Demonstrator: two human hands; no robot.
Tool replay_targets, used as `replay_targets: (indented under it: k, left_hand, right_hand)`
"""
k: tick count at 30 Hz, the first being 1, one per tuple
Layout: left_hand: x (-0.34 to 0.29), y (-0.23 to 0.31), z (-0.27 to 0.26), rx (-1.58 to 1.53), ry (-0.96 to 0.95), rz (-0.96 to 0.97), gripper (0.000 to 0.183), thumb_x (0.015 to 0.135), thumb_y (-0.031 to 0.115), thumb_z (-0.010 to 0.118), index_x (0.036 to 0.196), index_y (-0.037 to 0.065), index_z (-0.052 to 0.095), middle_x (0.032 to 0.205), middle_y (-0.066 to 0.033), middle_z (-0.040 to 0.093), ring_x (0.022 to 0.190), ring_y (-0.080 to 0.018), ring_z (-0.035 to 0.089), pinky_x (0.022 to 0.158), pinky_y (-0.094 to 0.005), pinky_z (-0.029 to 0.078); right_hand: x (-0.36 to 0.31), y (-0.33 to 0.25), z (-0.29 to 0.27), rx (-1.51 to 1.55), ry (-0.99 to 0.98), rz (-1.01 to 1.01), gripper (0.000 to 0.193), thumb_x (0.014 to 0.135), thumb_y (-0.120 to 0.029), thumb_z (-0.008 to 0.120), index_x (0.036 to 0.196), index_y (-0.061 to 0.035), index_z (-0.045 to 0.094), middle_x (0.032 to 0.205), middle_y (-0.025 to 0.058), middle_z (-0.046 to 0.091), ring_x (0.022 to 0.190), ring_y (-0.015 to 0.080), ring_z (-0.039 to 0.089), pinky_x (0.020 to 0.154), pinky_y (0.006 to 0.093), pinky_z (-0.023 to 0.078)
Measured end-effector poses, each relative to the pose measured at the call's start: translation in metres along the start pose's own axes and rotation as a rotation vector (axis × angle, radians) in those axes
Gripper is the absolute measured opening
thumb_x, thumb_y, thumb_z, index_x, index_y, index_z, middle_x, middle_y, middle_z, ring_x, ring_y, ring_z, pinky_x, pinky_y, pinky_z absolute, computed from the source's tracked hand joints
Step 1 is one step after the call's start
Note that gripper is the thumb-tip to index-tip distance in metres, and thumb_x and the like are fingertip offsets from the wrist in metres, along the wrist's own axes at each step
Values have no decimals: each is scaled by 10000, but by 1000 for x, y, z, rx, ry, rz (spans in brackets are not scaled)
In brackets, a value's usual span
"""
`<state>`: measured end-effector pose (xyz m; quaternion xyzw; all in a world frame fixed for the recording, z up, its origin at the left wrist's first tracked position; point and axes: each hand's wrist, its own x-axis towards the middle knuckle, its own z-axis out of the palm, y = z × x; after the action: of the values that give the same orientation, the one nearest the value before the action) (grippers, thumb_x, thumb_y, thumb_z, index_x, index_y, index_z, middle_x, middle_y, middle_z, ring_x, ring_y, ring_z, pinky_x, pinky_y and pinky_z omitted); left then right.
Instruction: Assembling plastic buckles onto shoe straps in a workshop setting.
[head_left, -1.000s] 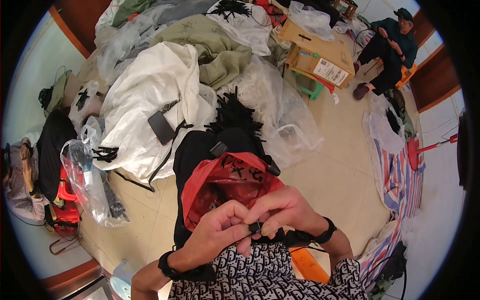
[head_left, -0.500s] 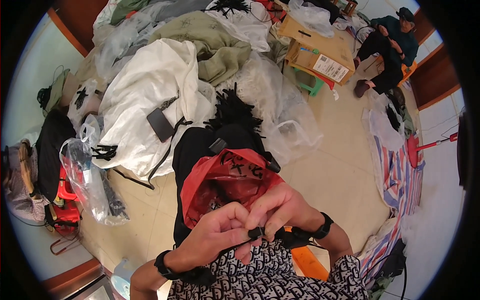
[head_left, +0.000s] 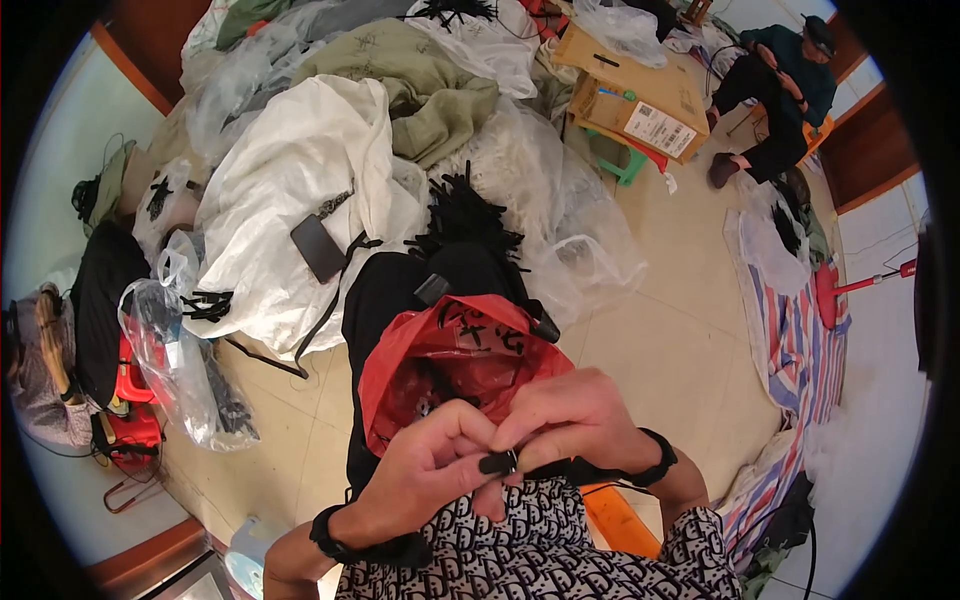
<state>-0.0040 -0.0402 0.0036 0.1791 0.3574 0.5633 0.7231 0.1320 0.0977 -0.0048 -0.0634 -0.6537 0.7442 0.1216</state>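
Close over my lap, my left hand (head_left: 437,462) and my right hand (head_left: 572,418) meet with fingers pinched together. Between them is a small black piece (head_left: 496,463) with a shiny edge, its kind too small to make out. The left thumb and fingers press on it from the left, and the right fingertips grip its other end. Just beyond the hands, an open red plastic bag (head_left: 385,375) rests on my black-clad legs, with small dark and shiny bits inside that I cannot name.
A bundle of black strips (head_left: 465,225) lies past my knees. Beside it a dark flat phone-like slab (head_left: 317,249) rests on a white sack (head_left: 270,170). A cardboard box (head_left: 640,100) stands on a green stool (head_left: 627,165). Another person (head_left: 790,90) sits far right.
The fingers have shifted slightly around the small black piece, which shows more of its length and a shiny edge. Both hands stay over my lap.
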Motion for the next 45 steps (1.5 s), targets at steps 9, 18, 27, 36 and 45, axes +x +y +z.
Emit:
replay_targets:
  k: [9, 18, 27, 36, 45]
  left_hand:
    - [6, -3, 3, 552, 341, 181, 131, 809, -56, 453, 932, -16, 475, 752, -65, 592, 601, -79, 571, 525, -203, 458]
    - [11, -11, 1, 1000, 431, 463, 184, 773, -22, 534, 952, 11, 508, 803, -108, 605, 668, -205, 615, 566, -260, 470]
    - [9, -11, -7, 1079, 262, 508, 234, 737, -33, 559, 964, 22, 551, 815, -123, 602, 681, -237, 612, 588, -279, 481]
    - [-2, -13, -19, 807, 210, 205, 148, 765, -18, 530, 899, 23, 577, 723, -64, 597, 591, -132, 573, 540, -229, 453]
    - [3, 6, -42, 654, 647, 511, 183, 798, 19, 507, 979, 1, 520, 846, -45, 588, 746, -94, 567, 650, -225, 448]
  right_hand:
    - [7, 2, 10, -1080, 218, -642, 314, 523, -156, 739, 796, -55, 621, 738, 32, 544, 569, 166, 530, 463, 239, 429]
    - [11, 0, 13, -1270, 263, -762, 399, 404, -91, 515, 780, 25, 583, 695, 66, 504, 565, 162, 499, 471, 232, 408]
    - [6, 11, 8, -54, 270, -170, 131, 532, 93, 652, 572, 28, 546, 623, 111, 558, 526, 181, 536, 480, 262, 415]
    - [5, 24, 10, 33, 191, -171, 102, 596, 55, 613, 680, 5, 582, 664, 43, 573, 581, 120, 556, 463, 208, 404]
    - [34, -4, -31, -799, 540, -289, 93, 618, -80, 631, 700, -44, 605, 674, 50, 580, 621, 194, 570, 545, 265, 447]
